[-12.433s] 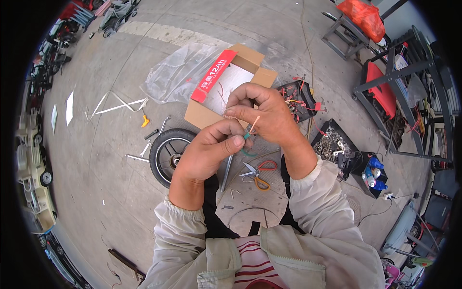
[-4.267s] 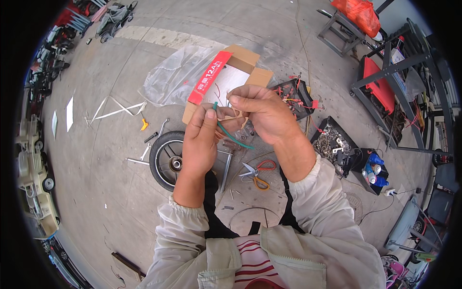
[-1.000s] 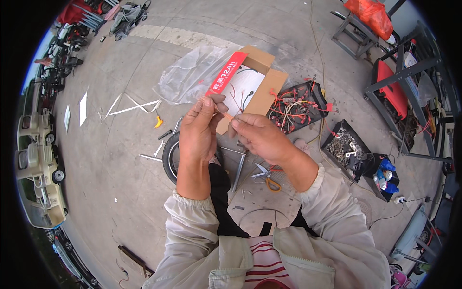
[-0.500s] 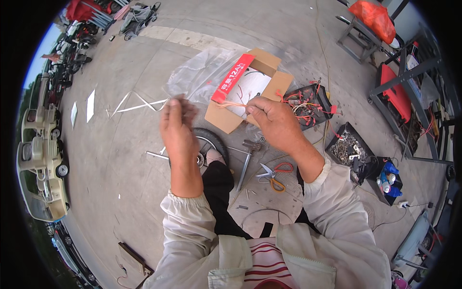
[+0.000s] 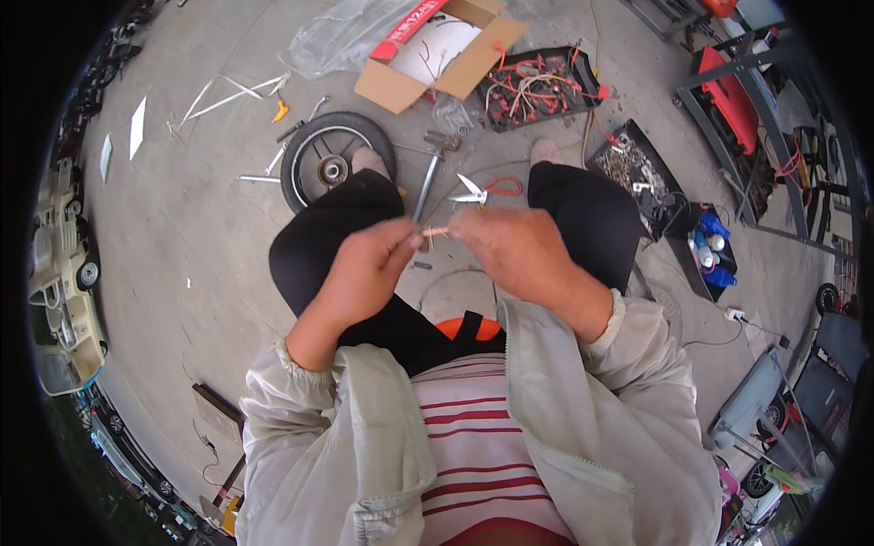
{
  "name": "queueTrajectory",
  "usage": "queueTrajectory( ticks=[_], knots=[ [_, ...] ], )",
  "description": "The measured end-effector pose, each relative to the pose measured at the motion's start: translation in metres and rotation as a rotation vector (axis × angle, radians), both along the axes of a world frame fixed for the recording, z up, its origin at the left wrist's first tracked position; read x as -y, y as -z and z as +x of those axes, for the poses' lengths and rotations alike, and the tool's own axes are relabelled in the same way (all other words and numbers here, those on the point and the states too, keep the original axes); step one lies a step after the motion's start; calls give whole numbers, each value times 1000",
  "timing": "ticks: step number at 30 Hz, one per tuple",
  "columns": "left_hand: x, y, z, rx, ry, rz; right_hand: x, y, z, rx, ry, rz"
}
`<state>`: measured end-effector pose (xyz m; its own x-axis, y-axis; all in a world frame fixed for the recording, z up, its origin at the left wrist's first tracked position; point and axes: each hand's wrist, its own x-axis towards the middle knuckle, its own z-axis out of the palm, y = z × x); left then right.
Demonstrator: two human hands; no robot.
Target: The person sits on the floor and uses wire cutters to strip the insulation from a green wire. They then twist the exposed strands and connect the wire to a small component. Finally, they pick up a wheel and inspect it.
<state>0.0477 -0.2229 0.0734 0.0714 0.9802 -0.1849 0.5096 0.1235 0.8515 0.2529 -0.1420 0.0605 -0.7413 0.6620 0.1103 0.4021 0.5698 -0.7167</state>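
Note:
Between my two hands runs a short bundle of thin copper-coloured wire (image 5: 438,231), held just above my knees. One end is pinched in the fingers of my left hand (image 5: 371,271). The other end is gripped by my right hand (image 5: 514,253), whose fingertips are slightly blurred. Just beyond my right hand lie scissors (image 5: 471,190) with red handles, their blades apart. A hammer (image 5: 427,182) rests on the ground beside them, its head pointing away from me.
A tyred wheel (image 5: 293,173) lies by my left foot. Ahead stand an open cardboard box (image 5: 390,89) and a black tray of tangled wires (image 5: 583,65). To the right are a tray of small metal parts (image 5: 628,156), a bin with bottles (image 5: 711,252) and a metal rack (image 5: 728,56).
Both hands have come back toward my body. My left hand, earlier apart from the wire, now pinches its other end. The view has tilted down, showing more of my legs.

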Motion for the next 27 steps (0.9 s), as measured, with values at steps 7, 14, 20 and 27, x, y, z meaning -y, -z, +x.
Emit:
queueTrajectory(
  ticks=[7,14,20,27],
  knots=[
    [106,49,39,205,-105,-445,106,60,34,223,-25,-122],
    [137,46,34,278,-181,-649,136,59,35,233,-12,-121],
    [150,51,33,215,-252,-630,141,59,30,319,-28,-55],
    [156,44,21,385,-259,-490,130,55,37,85,-114,-616]
  ],
)
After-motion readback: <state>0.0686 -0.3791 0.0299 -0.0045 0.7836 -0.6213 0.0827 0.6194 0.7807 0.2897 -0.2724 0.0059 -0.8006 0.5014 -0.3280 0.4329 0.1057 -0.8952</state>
